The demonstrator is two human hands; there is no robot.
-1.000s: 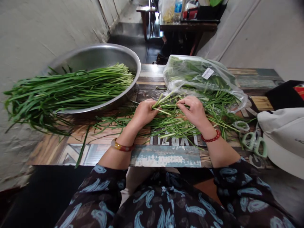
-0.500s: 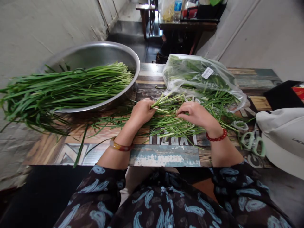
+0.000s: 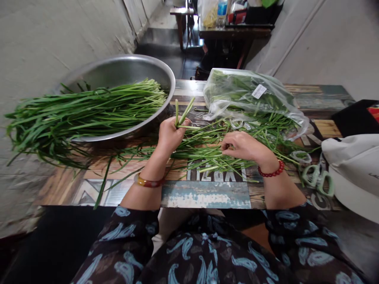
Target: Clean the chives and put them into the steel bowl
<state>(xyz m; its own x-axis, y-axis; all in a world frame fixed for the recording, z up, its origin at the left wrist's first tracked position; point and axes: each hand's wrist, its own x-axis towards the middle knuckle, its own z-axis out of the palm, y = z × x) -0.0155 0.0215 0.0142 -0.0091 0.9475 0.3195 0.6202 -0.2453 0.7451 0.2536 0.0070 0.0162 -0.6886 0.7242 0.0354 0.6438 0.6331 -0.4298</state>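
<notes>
My left hand [image 3: 171, 136] is closed around a few garlic chives [image 3: 185, 111], whose pale stem ends stick up above the thumb. Loose chives [image 3: 211, 153] lie spread over the table between and under both hands. Over the right side of that pile hovers my right hand [image 3: 244, 146], fingers curled and pinched together; whether a stem is between them I cannot make out. A steel basin [image 3: 170, 94] on the left carries a thick bundle of chives [image 3: 106, 106], leaves hanging over its rim. Behind my right hand lies a clear plastic bag [image 3: 248, 88] with more chives inside.
Green-handled scissors [image 3: 318, 179] and a white cap [image 3: 352, 169] lie at the table's right end, near a black object [image 3: 352, 118]. The patterned table [image 3: 207, 195] has its front edge close to my body. Beyond stands another table with a water bottle [image 3: 221, 14].
My left hand has moved slightly left, and the stems in it have swung from pointing right to pointing up. My right hand has stayed nearly in place, its fingers curled more.
</notes>
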